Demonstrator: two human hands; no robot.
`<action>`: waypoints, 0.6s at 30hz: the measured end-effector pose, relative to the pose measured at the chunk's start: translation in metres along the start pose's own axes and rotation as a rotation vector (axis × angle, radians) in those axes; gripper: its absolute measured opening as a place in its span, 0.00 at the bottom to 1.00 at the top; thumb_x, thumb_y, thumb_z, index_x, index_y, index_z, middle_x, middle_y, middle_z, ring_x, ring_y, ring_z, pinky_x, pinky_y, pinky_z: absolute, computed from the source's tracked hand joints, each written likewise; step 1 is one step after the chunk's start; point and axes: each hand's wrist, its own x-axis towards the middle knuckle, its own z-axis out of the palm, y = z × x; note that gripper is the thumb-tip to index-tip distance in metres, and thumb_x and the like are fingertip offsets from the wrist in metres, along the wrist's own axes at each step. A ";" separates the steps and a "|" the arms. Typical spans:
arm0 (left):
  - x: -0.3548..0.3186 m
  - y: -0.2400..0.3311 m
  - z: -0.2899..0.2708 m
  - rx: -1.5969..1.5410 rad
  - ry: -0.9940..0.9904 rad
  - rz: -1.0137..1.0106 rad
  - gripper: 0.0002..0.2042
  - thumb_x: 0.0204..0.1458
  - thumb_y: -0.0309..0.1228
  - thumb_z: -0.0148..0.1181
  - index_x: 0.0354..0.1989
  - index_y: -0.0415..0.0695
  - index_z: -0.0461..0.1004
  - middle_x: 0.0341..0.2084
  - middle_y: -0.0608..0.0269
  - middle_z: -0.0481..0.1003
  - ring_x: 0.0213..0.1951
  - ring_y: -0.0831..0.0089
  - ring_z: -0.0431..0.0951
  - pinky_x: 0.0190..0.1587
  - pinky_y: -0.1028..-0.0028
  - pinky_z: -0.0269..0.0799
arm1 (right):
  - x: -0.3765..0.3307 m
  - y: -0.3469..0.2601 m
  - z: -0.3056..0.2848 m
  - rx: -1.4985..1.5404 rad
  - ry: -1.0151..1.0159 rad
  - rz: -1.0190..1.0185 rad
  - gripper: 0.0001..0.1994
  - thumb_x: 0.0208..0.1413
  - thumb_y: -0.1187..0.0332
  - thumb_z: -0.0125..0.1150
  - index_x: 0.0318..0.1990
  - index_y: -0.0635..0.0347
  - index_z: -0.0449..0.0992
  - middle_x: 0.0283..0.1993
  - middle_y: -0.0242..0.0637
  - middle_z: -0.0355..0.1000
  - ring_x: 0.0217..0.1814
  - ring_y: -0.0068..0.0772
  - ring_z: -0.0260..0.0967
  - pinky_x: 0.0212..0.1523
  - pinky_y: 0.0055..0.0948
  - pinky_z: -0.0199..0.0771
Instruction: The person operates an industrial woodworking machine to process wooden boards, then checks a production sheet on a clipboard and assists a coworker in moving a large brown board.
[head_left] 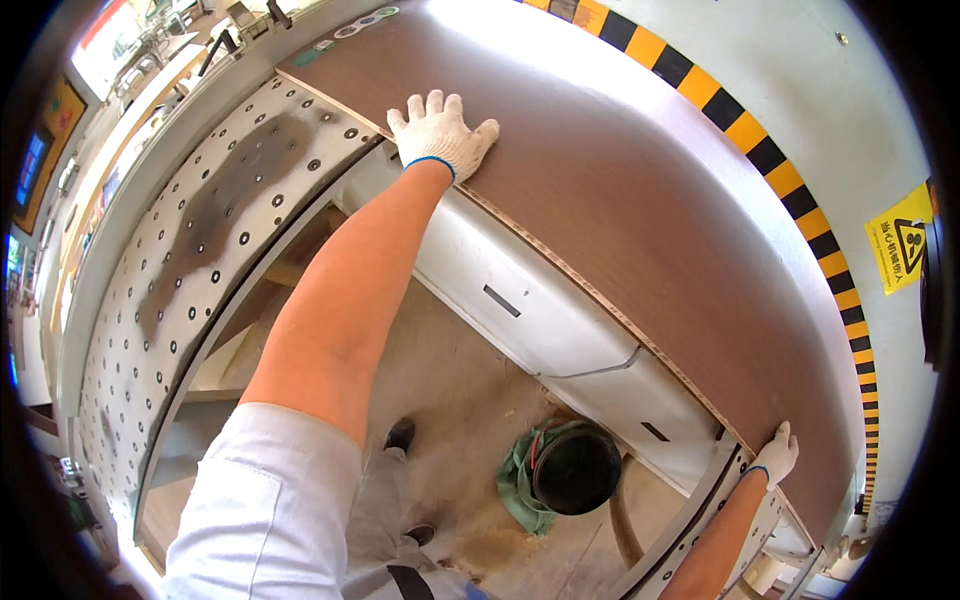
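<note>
A long brown board (620, 230) with a smooth, shiny face stretches across the machine from far left to near right. My left hand (443, 138), in a white knit glove with a blue cuff, lies on the board close to its near edge, fingers spread and thumb out to the right. At the board's right end, my right hand (778, 456), gloved the same way, rests over the near edge with its fingers stretched onto the top. Its fingers are small in view and partly foreshortened.
A pale table with dark studs (215, 275) lies left; another studded strip (690, 555) is lower right. Black-and-yellow striping (745, 132) runs along the machine behind the board, near a yellow warning sign (900, 240). Below stands a black bucket (577, 470) with green cloth (520, 485).
</note>
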 end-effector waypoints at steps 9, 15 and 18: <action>0.000 -0.009 -0.001 -0.092 0.117 0.031 0.33 0.62 0.60 0.58 0.62 0.44 0.84 0.69 0.55 0.77 0.73 0.54 0.70 0.78 0.40 0.53 | -0.004 -0.002 0.000 0.054 -0.023 0.022 0.37 0.70 0.45 0.63 0.76 0.64 0.74 0.77 0.45 0.75 0.77 0.47 0.73 0.77 0.46 0.65; 0.000 -0.004 -0.003 -0.111 0.106 -0.009 0.31 0.61 0.57 0.63 0.60 0.44 0.84 0.70 0.56 0.76 0.74 0.55 0.68 0.78 0.41 0.53 | -0.048 -0.048 -0.001 -0.002 0.083 0.054 0.33 0.71 0.53 0.64 0.74 0.69 0.74 0.75 0.53 0.75 0.75 0.50 0.75 0.75 0.45 0.72; 0.003 0.000 -0.011 -0.148 0.127 -0.003 0.30 0.60 0.56 0.64 0.60 0.44 0.84 0.70 0.53 0.75 0.75 0.51 0.66 0.78 0.37 0.51 | -0.146 -0.114 0.030 0.295 0.157 -0.260 0.32 0.72 0.54 0.65 0.72 0.74 0.73 0.73 0.59 0.75 0.75 0.55 0.74 0.77 0.47 0.71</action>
